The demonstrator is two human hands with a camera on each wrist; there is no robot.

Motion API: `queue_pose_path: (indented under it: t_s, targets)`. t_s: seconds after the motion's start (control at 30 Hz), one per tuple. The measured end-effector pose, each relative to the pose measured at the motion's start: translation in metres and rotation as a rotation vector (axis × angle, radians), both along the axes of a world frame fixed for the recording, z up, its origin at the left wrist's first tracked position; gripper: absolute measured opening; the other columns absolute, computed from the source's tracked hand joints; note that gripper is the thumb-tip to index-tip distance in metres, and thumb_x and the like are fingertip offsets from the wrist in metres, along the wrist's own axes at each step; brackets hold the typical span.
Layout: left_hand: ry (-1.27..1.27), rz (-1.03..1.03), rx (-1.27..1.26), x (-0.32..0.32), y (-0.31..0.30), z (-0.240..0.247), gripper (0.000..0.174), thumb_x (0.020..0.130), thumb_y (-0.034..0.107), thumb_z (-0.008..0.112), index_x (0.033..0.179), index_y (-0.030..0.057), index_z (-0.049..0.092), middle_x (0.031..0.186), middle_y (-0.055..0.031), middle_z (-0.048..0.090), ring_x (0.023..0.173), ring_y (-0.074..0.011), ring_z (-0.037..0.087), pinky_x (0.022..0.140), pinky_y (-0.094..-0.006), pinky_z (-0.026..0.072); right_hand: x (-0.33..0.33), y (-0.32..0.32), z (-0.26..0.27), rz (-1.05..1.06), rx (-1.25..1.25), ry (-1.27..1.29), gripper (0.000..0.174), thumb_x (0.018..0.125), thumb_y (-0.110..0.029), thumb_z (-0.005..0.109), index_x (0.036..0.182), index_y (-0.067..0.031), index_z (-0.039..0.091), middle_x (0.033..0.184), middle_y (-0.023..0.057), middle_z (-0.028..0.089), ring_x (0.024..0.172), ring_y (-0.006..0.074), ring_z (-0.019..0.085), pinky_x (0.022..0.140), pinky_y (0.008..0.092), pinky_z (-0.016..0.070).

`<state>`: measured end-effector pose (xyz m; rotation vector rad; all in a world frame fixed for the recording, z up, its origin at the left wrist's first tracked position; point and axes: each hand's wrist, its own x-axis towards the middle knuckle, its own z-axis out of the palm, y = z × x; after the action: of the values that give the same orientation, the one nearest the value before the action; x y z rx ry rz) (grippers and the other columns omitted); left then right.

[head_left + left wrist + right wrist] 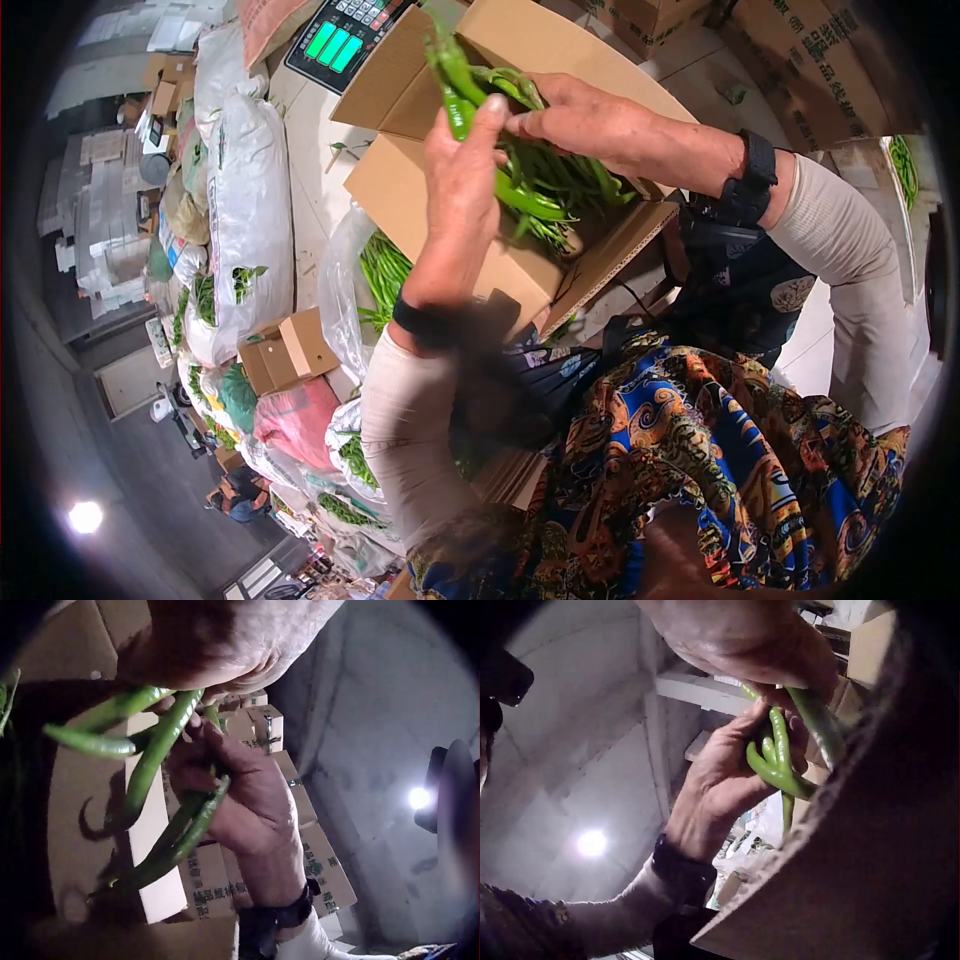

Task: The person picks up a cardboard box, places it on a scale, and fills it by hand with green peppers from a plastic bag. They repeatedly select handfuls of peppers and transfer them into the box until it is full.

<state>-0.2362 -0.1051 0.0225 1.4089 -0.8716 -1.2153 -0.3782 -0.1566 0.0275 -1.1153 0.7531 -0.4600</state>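
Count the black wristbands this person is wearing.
2: one wristband on the wrist of the left hand, another wristband on the wrist of the right hand. The sleeves could hide more.

Held peppers: several, long, slender, glossy green, pointing various ways, gripped over the open cardboard box. Loose peppers: long, green, heaped inside that box.
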Motion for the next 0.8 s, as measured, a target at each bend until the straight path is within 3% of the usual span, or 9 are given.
queue_pose_path:
  t_s: [0.13,0.27,0.37,0.47,0.5,0.67,0.73,0.77,0.8]
  targets:
    - [0.095,0.117,0.052,0.004,0.003,0.004,0.022,0.093,0.023,0.058,0.099,0.0025,0.053,0.083,-0.0053,0.06,0.07,-0.0136,0.054,0.063,-0.0273,0.0469,-0.007,-0.017,-0.001,-0.136,-0.049,0.001,0.022,0.092,-0.02,0.054,0.11,-0.0081,0.061,0.092,-0.0019,0.06,0.09,0.0099,0.052,0.078,0.0299,0.0426]
    - [0.064,-0.047,0.046,-0.02,0.003,-0.011,0.034,0.091,0.027,0.063,0.112,0.0037,0.051,0.099,-0.0056,0.059,0.088,-0.014,0.056,0.078,-0.0294,0.0468,-0.003,-0.005,0.004,-0.224,0.306,-0.182,0.031,0.091,-0.035,0.056,0.106,-0.0081,0.062,0.094,0.0041,0.062,0.086,0.0158,0.055,0.076,0.033,0.0445]
    - [0.06,-0.197,-0.109,-0.036,0.002,-0.01,0.051,0.089,0.029,0.065,0.126,0.0009,0.045,0.115,-0.0057,0.055,0.101,-0.0147,0.053,0.085,-0.0292,0.0443,0.005,-0.003,0.008,-0.297,0.242,-0.1,0.043,0.091,-0.045,0.051,0.108,-0.0068,0.061,0.095,0.0081,0.063,0.078,0.02,0.058,0.073,0.0346,0.0463]
    - [0.049,-0.179,-0.211,-0.038,0.001,-0.013,0.054,0.084,0.035,0.07,0.12,-0.0006,0.049,0.104,-0.0075,0.058,0.093,-0.015,0.055,0.082,-0.0286,0.0451,0.0,-0.004,0.007,-0.273,0.227,-0.233,0.046,0.093,-0.048,0.048,0.109,-0.0065,0.06,0.095,0.0078,0.062,0.077,0.0199,0.057,0.073,0.0342,0.0459]
    - [0.032,-0.156,-0.121,-0.034,0.003,-0.012,0.04,0.087,0.025,0.066,0.115,-0.0006,0.053,0.099,-0.0063,0.061,0.09,-0.0158,0.057,0.082,-0.0301,0.0468,-0.001,-0.005,0.005,-0.203,0.225,-0.31,0.046,0.094,-0.048,0.046,0.11,-0.0066,0.06,0.096,0.0071,0.062,0.08,0.0191,0.057,0.074,0.0336,0.0452]
    - [0.347,-0.11,-0.081,-0.005,-0.004,-0.013,0.023,0.089,0.007,0.056,0.111,0.0005,0.055,0.098,-0.0084,0.063,0.089,-0.0182,0.061,0.081,-0.0331,0.0508,-0.006,-0.023,0.006,-0.049,0.283,-0.296,0.043,0.096,-0.043,0.044,0.115,-0.006,0.058,0.108,0.0061,0.059,0.096,0.0162,0.051,0.086,0.0313,0.0398]
    - [0.513,-0.108,0.025,0.01,-0.007,-0.009,0.024,0.088,0.006,0.058,0.111,0.0004,0.054,0.1,-0.0117,0.063,0.09,-0.0223,0.062,0.082,-0.0375,0.052,-0.014,-0.039,0.003,0.09,0.067,-0.161,0.044,0.095,-0.042,0.047,0.117,-0.0042,0.057,0.108,0.0055,0.059,0.098,0.0162,0.051,0.09,0.0307,0.0381]
    - [0.541,-0.051,0.051,0.018,-0.006,-0.008,0.027,0.087,0.008,0.059,0.112,-0.0001,0.053,0.103,-0.0147,0.062,0.095,-0.0273,0.062,0.085,-0.0433,0.0518,-0.017,-0.04,0.003,-0.126,0.02,-0.185,0.049,0.092,-0.043,0.054,0.108,0.003,0.059,0.095,0.012,0.061,0.094,0.0193,0.056,0.087,0.0339,0.0418]
    - [0.612,-0.034,0.033,0.024,-0.005,-0.008,0.029,0.087,0.008,0.06,0.114,-0.0011,0.053,0.105,-0.0156,0.062,0.099,-0.0295,0.061,0.088,-0.0443,0.0511,-0.023,-0.062,-0.007,-0.023,-0.144,-0.141,0.05,0.089,-0.042,0.058,0.112,0.0022,0.059,0.1,0.0102,0.062,0.096,0.017,0.057,0.087,0.0318,0.0429]
